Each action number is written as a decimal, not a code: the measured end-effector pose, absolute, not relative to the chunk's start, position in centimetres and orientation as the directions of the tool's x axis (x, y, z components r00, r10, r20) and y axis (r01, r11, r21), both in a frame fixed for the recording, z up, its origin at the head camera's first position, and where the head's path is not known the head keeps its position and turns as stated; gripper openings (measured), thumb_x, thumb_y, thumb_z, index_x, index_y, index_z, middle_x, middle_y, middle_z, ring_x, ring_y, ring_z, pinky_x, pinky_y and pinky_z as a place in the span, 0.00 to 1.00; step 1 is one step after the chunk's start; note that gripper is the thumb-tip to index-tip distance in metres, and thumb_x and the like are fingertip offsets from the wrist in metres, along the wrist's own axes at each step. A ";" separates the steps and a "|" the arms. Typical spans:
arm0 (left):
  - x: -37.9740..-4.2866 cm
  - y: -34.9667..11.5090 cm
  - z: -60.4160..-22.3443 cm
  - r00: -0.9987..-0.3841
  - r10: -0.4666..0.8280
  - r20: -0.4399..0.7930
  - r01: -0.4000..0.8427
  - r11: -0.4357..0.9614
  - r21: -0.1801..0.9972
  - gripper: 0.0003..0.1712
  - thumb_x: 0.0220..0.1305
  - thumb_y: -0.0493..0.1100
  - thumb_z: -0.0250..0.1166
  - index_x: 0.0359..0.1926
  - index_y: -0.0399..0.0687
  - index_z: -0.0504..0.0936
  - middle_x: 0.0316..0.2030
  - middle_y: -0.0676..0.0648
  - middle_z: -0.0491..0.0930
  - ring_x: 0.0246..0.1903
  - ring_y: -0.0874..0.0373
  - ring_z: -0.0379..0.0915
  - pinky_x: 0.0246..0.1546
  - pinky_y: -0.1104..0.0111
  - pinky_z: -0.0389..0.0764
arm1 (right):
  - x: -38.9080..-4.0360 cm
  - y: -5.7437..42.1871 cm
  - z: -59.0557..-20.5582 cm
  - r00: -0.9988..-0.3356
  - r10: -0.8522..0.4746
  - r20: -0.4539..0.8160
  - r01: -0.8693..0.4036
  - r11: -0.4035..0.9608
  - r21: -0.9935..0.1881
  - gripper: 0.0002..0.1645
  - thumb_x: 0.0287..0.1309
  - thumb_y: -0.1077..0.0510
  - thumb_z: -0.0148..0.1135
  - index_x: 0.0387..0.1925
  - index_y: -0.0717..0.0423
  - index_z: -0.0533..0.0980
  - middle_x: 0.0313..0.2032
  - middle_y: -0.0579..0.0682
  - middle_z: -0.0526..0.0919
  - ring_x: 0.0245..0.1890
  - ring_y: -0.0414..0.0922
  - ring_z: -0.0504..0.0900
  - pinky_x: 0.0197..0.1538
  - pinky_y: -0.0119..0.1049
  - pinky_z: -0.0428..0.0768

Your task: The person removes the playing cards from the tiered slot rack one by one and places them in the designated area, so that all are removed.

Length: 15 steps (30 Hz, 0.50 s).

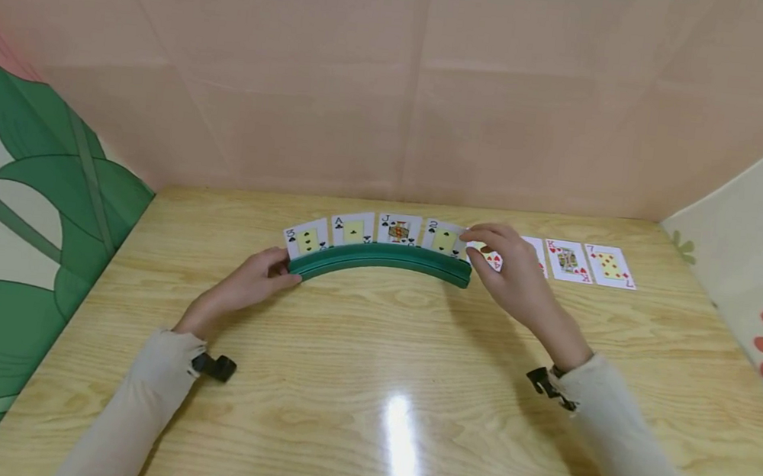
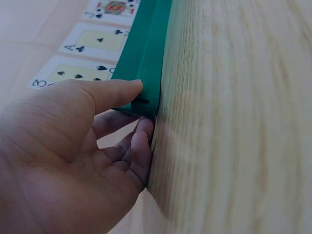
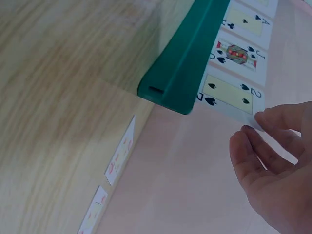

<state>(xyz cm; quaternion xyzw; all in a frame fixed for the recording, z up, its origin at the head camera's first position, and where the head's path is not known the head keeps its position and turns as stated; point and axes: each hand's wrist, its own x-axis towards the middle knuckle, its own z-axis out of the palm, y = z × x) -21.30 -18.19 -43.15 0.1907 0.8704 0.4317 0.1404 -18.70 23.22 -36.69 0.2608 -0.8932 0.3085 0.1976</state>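
Note:
A curved green card holder (image 1: 380, 255) stands on the table with several black-suit playing cards upright in its slot. From the left these are a three of spades (image 1: 308, 239), an ace of clubs (image 1: 352, 229), a jack of spades (image 1: 399, 230) and a two of spades (image 1: 441, 237). My left hand (image 1: 253, 278) grips the holder's left end, thumb on the front face and fingers behind, as the left wrist view shows. At the upper outer corner of the two, my right hand (image 1: 512, 273) touches with a fingertip; its thumb is apart from the card.
Right of the holder, red cards lie face up in a row: a king of hearts (image 1: 568, 261), a seven of diamonds (image 1: 609, 267) and others partly behind my right hand. A pinkish backdrop (image 1: 407, 118) rises at the table's far edge, with patterned panels on both sides.

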 end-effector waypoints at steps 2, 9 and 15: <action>-21.3 -18.2 -43.2 -0.887 0.457 -0.072 0.220 0.555 0.802 0.24 0.73 0.43 0.60 0.66 0.41 0.71 0.45 0.42 0.74 0.44 0.51 0.67 0.45 0.59 0.71 | -18.7 23.1 -36.9 -0.800 -0.340 0.494 -0.572 0.680 -0.459 0.12 0.64 0.68 0.62 0.48 0.63 0.82 0.52 0.58 0.81 0.52 0.55 0.79 0.48 0.53 0.78; -21.6 -18.2 -43.4 -0.884 0.463 -0.060 0.231 0.546 0.805 0.23 0.73 0.42 0.60 0.64 0.39 0.72 0.45 0.41 0.74 0.43 0.51 0.67 0.45 0.59 0.70 | -18.7 23.0 -36.9 -0.817 -0.330 0.472 -0.553 0.680 -0.482 0.12 0.66 0.66 0.61 0.50 0.63 0.81 0.52 0.58 0.81 0.48 0.54 0.81 0.43 0.52 0.80; -21.6 -18.2 -43.5 -0.883 0.467 -0.052 0.241 0.546 0.802 0.23 0.73 0.43 0.60 0.65 0.39 0.72 0.45 0.41 0.74 0.42 0.51 0.67 0.44 0.61 0.70 | -18.7 22.9 -37.0 -0.813 -0.304 0.497 -0.550 0.680 -0.484 0.12 0.65 0.67 0.62 0.49 0.63 0.82 0.51 0.57 0.82 0.46 0.52 0.82 0.40 0.48 0.80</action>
